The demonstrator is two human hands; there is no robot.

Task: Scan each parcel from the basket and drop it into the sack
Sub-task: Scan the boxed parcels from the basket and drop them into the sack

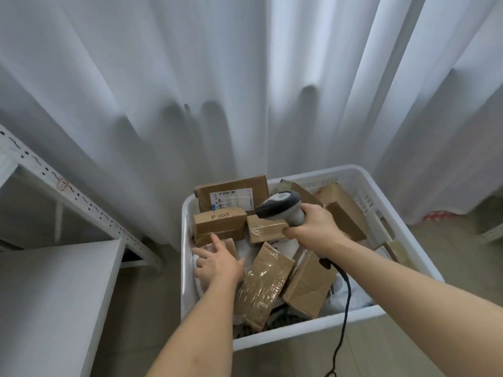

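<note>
A white plastic basket (pixel 353 175) stands on the floor, filled with several brown cardboard parcels and white bags. A box with a barcode label (pixel 231 195) leans at the back, and a box marked in pen (pixel 219 223) lies in front of it. My right hand (pixel 313 227) grips the handle of a grey and white barcode scanner (pixel 280 206) above the parcels, its black cable (pixel 344 308) trailing down over the basket's front rim. My left hand (pixel 217 263) reaches into the basket's left side with fingers spread over a small parcel (pixel 228 246). No sack is in view.
White curtains (pixel 245 91) hang behind the basket. A white metal shelf frame (pixel 68 191) and a white shelf board (pixel 54 295) stand to the left. Something red (pixel 438 214) shows under the curtain at the right.
</note>
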